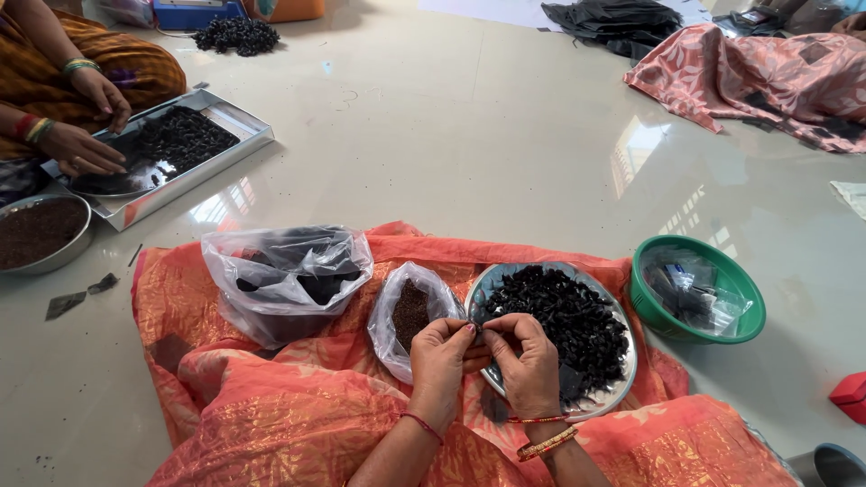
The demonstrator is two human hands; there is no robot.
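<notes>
My left hand (pixel 442 356) and my right hand (pixel 526 361) meet over the near left rim of a round steel plate (pixel 622 383) heaped with small black pieces (pixel 564 320). Both hands pinch one small black piece (pixel 479 334) between their fingertips. Just left of my left hand stands a small clear plastic bag (pixel 404 316) holding brown grains. Farther left is a larger clear bag (pixel 287 275) with black material inside. Everything rests on an orange cloth (pixel 271 406) spread over my lap and the floor.
A green plastic bowl (pixel 697 289) with clear packets sits right of the plate. At the far left another person's hands (pixel 86 126) work over a steel tray (pixel 194 144) of black pieces, beside a steel bowl (pixel 41 233) of brown grains. A pink patterned cloth (pixel 767 77) lies at the back right.
</notes>
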